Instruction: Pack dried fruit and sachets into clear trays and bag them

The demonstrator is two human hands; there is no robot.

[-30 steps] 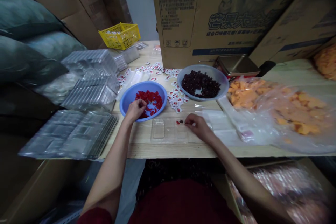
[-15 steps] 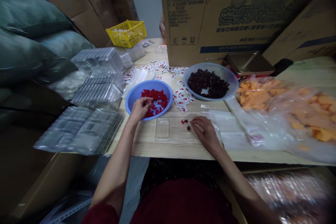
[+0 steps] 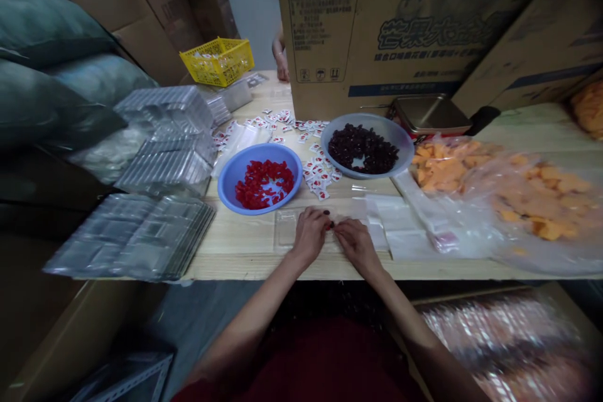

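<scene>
A clear plastic compartment tray [image 3: 285, 228] lies on the wooden table [image 3: 245, 251] near its front edge. Both hands meet over the tray's right part. My left hand [image 3: 310, 232] is curled in a pinch with red pieces at its fingertips. My right hand [image 3: 352, 240] is curled beside it, its fingertips touching the same spot; what it holds is hidden. Behind them stand a blue bowl of red candied pieces [image 3: 260, 178] and a grey-blue bowl of dark dried fruit [image 3: 363, 146].
Small red-and-white sachets [image 3: 318, 174] lie scattered between the bowls. Stacks of clear trays [image 3: 141, 232] fill the left side. Bags of orange dried fruit [image 3: 509, 191] lie at right. Cardboard boxes [image 3: 391, 19], a yellow basket [image 3: 217, 61] and another person's hand [image 3: 281, 66] stand behind.
My left hand has left the blue bowl and come right to the clear tray, joining my right hand, which stayed at the tray's right part.
</scene>
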